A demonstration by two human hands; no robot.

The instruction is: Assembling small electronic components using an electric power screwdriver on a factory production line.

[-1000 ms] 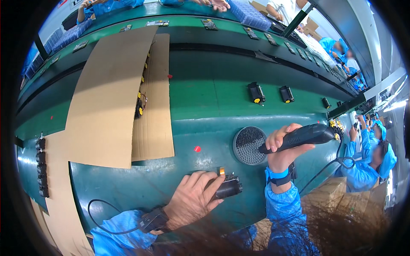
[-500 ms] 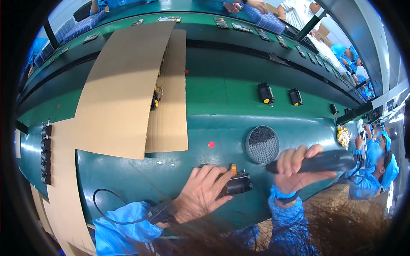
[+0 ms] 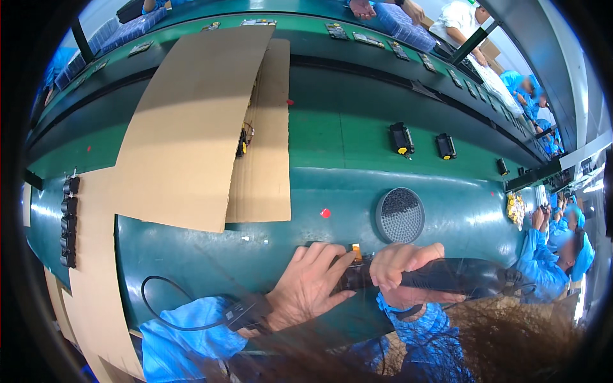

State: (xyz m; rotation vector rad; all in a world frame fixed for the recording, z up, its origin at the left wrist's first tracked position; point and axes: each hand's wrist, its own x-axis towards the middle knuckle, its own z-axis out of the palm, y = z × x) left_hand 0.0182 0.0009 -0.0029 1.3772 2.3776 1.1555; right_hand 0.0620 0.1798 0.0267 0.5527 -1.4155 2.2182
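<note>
My left hand (image 3: 305, 282) rests on the bench, its thumb and fingers closed around a small black housing (image 3: 348, 278). An orange flex ribbon (image 3: 356, 251) sticks up from that part's far side. My right hand (image 3: 403, 269) is wrapped around a black electric screwdriver (image 3: 469, 277), held nearly level. Its front end points left at the housing; my fingers hide the tip, so contact cannot be made out. Just beyond the right hand lies a round dish (image 3: 408, 231) with a grid of small holes, partly covered by dark little pieces.
Folded cardboard (image 3: 185, 134) stands on the left half of the green bench. Black modules (image 3: 401, 140) sit at the far right, and a row of black parts (image 3: 69, 223) at the far left. Circuit boards (image 3: 368, 39) line the back strip. Co-workers (image 3: 555, 255) are at the right.
My right hand has brought the screwdriver left and down, from above the bench beside the dish to the housing. The left hand keeps its hold. The view has shifted slightly.
</note>
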